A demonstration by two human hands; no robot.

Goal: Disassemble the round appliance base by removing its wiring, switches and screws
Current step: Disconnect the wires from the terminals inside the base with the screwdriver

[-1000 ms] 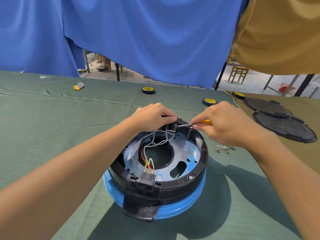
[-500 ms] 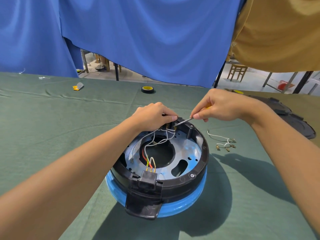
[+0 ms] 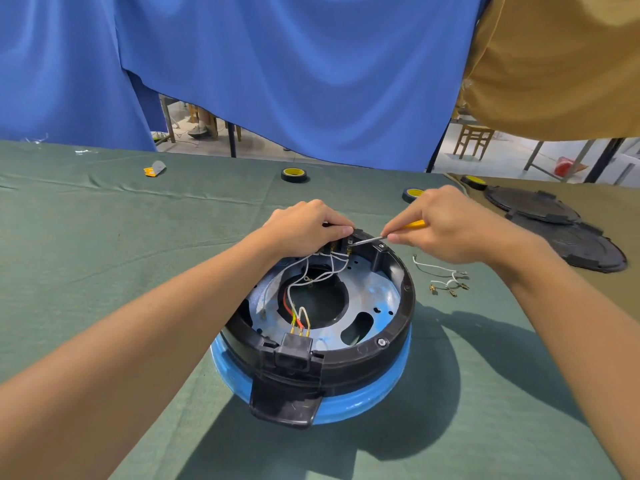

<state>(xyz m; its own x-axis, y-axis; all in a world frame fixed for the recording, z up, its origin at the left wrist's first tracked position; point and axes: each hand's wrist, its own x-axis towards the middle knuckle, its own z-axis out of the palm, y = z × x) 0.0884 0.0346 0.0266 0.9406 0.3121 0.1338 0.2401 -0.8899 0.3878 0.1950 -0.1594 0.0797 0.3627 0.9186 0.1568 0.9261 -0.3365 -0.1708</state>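
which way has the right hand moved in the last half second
Yes: the right hand has dropped slightly toward the far rim of the appliance base, still holding the screwdriver.

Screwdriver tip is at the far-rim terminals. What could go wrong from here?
The screwdriver tip works close to the left hand gripping the base rim; a slip might jab its thumb. The white wires crowd those terminals, so the tip may snag one.

Round black-and-blue plastic appliance base lies inverted on the worktop; white, red and yellow wires remain connected inside.
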